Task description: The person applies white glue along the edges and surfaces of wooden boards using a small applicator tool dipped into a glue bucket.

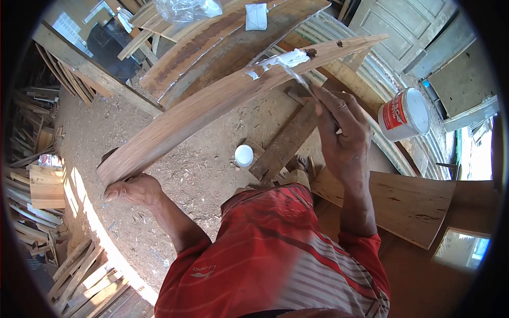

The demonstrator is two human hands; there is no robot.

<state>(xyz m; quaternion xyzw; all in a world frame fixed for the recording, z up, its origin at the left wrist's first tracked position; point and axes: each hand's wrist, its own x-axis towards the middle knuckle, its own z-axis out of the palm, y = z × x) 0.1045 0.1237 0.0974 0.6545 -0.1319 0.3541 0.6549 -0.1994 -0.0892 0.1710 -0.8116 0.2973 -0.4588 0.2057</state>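
A long, slightly curved wooden board [201, 108] slants across the view, lower at the left and rising to the right. My left hand [137, 190] is closed round its near left end, with fingertips showing on the far side. Thick white paste [289, 58] is smeared over the board's upper part, beside a dark hole in the wood. Between the fingers of my right hand [344, 127] is a slim spreading tool [297, 76], its white-coated tip touching the paste. Whether it is a brush or a narrow knife cannot be made out.
A white tub with a red label [405, 115] stands at the right. On the floor is a small white-topped container [244, 156], near a plank [283, 140]. Wide boards [212, 58] lie behind, bearing a plastic bag [186, 9]. Scrap wood [40, 196] is piled left.
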